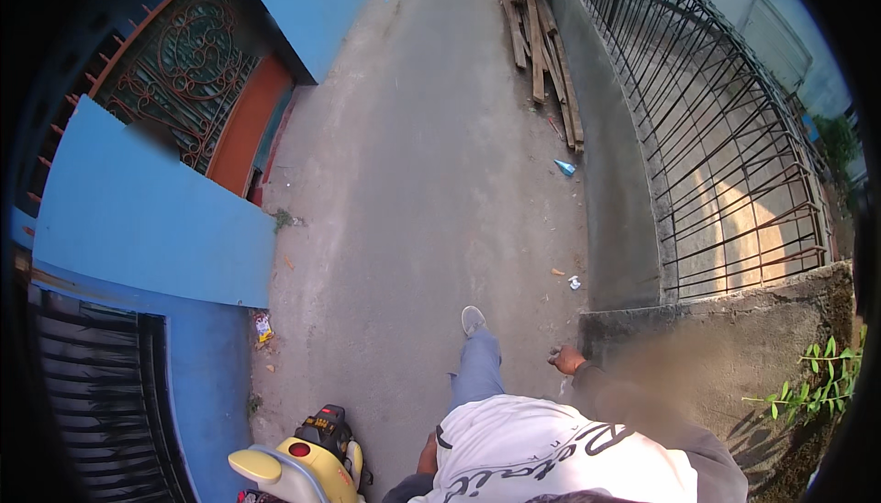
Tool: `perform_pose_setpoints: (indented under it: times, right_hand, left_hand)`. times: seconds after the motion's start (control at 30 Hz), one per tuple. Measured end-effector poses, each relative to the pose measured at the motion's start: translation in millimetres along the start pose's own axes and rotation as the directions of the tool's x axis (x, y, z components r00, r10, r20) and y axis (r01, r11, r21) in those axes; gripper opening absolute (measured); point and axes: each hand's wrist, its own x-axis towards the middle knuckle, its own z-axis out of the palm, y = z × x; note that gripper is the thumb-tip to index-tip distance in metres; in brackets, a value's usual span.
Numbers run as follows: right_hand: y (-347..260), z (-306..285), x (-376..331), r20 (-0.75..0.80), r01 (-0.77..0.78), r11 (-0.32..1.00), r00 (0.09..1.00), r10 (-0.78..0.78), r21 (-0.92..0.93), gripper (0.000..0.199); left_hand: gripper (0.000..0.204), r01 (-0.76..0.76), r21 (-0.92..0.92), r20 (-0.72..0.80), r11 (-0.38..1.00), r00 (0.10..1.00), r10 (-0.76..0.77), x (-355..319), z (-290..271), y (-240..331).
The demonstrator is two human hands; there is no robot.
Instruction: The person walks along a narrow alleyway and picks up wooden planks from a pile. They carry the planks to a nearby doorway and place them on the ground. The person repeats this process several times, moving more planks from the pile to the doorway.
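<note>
My right hand (568,359) swings loosely curled and empty; my left hand (428,455), grip hidden, hangs beside the yellow-and-black plastic power tool (303,462). I'm mid-stride down the grey concrete lane (413,182); next: steady carrying between blue walls (156,218).

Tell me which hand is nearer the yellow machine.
Left. The left hand hangs just right of the yellow machine; the right hand swings farther off, by the concrete wall.
</note>
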Motion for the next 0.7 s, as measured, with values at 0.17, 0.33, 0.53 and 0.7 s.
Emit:
perform_pose_setpoints:
  times: [0.17,0.33,0.53,0.7]
  right_hand:
    - [-7.5,-122.0,22.5,-0.079,-0.179,0.982,0.98,0.183,0.056,0.043]
    - [-33.8,-208.4,80.0,-0.187,-0.256,0.909,0.926,0.328,0.328,0.038]
    - [-40.2,-273.9,190.4,0.024,-0.365,0.929,0.93,0.367,-0.058,0.038]
    - [-54.5,-356.8,326.3,-0.032,-0.254,0.93,0.966,0.255,-0.265,0.043]
  left_hand:
    - [0.036,0.037,-0.208,-0.197,0.977,0.977,-0.079,39.9,-125.6,295.4]
    - [0.041,-0.263,-0.335,-0.426,0.905,0.899,0.104,96.0,-261.3,514.0]
    - [0.049,-0.279,-0.279,-0.384,0.919,0.909,0.16,182.2,-273.8,677.3]
    - [0.044,-0.025,-0.206,-0.221,0.978,0.975,-0.021,217.5,-243.2,733.9]
